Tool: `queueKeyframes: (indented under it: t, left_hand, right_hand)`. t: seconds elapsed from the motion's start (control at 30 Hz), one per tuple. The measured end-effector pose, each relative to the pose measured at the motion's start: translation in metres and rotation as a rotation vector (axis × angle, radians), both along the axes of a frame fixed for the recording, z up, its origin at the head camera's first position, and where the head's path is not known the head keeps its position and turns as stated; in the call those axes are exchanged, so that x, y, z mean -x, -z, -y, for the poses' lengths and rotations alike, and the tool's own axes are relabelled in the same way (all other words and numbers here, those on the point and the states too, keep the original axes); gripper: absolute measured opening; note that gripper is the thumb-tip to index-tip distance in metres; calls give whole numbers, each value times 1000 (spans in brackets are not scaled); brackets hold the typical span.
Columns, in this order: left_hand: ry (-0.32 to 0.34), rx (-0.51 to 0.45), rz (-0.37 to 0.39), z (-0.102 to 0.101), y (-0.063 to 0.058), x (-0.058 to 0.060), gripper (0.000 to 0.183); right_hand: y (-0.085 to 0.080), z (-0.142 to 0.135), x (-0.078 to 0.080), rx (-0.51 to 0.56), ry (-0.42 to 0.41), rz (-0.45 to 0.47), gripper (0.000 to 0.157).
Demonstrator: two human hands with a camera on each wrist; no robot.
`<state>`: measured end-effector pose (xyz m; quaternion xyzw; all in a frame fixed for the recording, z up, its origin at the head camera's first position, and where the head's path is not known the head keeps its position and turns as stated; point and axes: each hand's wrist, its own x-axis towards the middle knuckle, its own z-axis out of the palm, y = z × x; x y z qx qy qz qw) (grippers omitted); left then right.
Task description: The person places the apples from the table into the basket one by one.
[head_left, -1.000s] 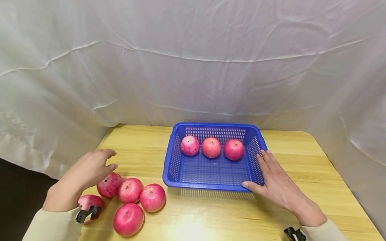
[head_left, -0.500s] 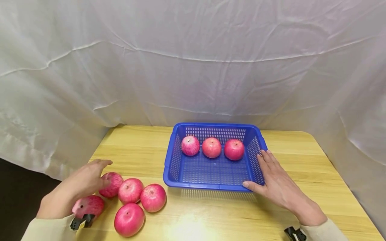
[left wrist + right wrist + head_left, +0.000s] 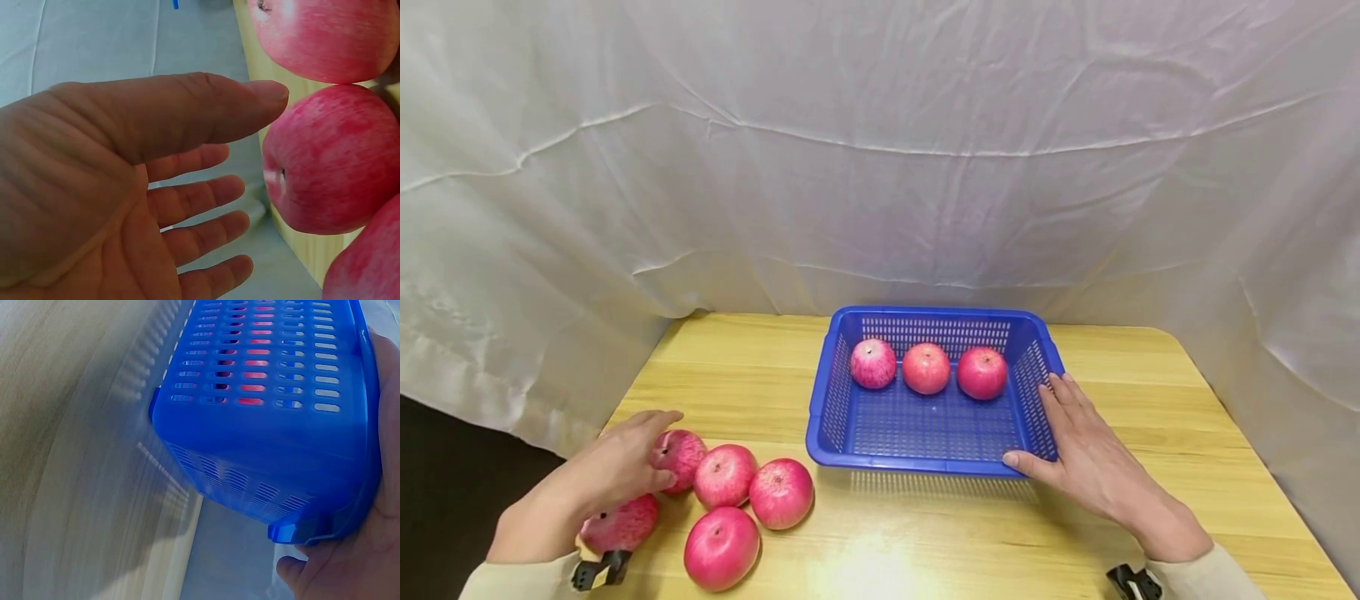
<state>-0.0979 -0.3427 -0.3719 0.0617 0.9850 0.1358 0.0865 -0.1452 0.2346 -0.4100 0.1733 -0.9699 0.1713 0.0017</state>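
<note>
My left hand [image 3: 602, 471] hovers at the left side of a red apple [image 3: 679, 460]. In the left wrist view its thumb overlaps the edge of that apple [image 3: 334, 162], and the palm holds nothing. Whether the thumb touches the skin I cannot tell. Beneath the wrist sits another apple [image 3: 621, 523], partly hidden. My right hand [image 3: 1090, 454] rests on the right front corner of a blue plastic basket [image 3: 917, 463], fingers laid over the side rim and thumb on the front rim. Three apples [image 3: 927, 367] stand in a row along the basket's back.
More red apples [image 3: 722, 547] lie close together on the wooden table [image 3: 1150, 383], left of the basket. A pale cloth curtain [image 3: 880, 167] hangs behind and on both sides. Beyond the table's left edge is a dark area [image 3: 445, 492].
My left hand has come down and toward the left apple, then slightly forward beside it. The apple under the wrist has shifted a little. The right hand and basket have stayed in place.
</note>
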Motion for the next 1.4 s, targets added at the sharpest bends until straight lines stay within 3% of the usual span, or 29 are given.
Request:
queueKeyframes:
  t: [0.33, 0.5, 0.8, 1.03, 1.4]
  left_hand:
    - [4, -18, -19, 0, 12, -2, 79]
    - [-4, -27, 12, 0, 16, -3, 80]
    - [-25, -10, 64, -2, 22, 4, 82]
    - [-7, 41, 32, -2, 28, 10, 76]
    - [-108, 39, 44, 1, 26, 18, 78]
  right_hand:
    - [2, 0, 3, 1, -13, -24, 116]
    - [2, -1, 4, 1, -13, -23, 116]
    - [3, -1, 4, 7, -11, -37, 116]
    - [2, 1, 2, 13, -10, -37, 116]
    - [3, 1, 1, 11, -7, -27, 116]
